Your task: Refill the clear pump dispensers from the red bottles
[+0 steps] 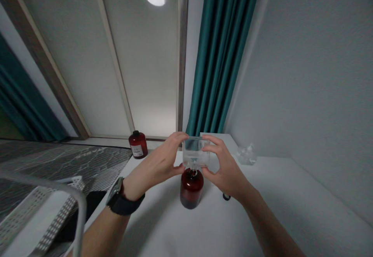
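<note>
A clear rectangular plastic container [196,155] is held between my two hands, just above an amber bottle [191,191]. My left hand [169,154] grips its left side, thumb low and fingers along the top edge. On the right side, my right hand [221,163] pinches it the same way. The bottle stands upright on the white table [175,233], its cap off. A clear piece, perhaps a spout or small funnel, shows at the bottle's mouth; whether it belongs to the container I cannot tell. Beneath my right hand lies a small black ring-like cap [226,196].
A second amber bottle [138,145] with a white label and dark cap stands at the table's far left edge. Crumpled clear plastic [247,155] lies at the back right, by the wall. A white perforated basket [55,198] and a grey curved bar [80,210] are at lower left.
</note>
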{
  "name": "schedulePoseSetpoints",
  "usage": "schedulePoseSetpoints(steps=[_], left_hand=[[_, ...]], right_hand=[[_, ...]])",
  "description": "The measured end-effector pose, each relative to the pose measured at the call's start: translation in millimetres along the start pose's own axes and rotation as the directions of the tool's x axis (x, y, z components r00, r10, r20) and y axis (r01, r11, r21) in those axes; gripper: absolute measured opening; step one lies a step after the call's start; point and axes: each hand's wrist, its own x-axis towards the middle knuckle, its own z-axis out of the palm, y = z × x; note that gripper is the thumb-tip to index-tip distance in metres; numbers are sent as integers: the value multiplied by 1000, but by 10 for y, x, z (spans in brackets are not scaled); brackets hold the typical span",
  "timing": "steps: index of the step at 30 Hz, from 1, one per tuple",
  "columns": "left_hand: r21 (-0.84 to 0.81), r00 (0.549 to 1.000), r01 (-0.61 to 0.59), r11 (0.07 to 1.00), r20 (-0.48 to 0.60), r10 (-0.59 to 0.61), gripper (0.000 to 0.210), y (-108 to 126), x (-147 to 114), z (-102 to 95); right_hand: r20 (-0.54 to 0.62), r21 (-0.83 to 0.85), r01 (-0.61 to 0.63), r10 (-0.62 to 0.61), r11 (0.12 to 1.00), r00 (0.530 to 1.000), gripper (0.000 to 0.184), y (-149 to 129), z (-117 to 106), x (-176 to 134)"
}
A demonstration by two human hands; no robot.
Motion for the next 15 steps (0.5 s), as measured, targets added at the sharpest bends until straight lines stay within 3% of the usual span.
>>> schedulePoseSetpoints(steps=[15], left_hand=[[-6,999,-39,999,-28,39,65,-17,-6,1]], right_hand=[[-23,-11,21,-21,1000,1000,49,-23,-5,7]])
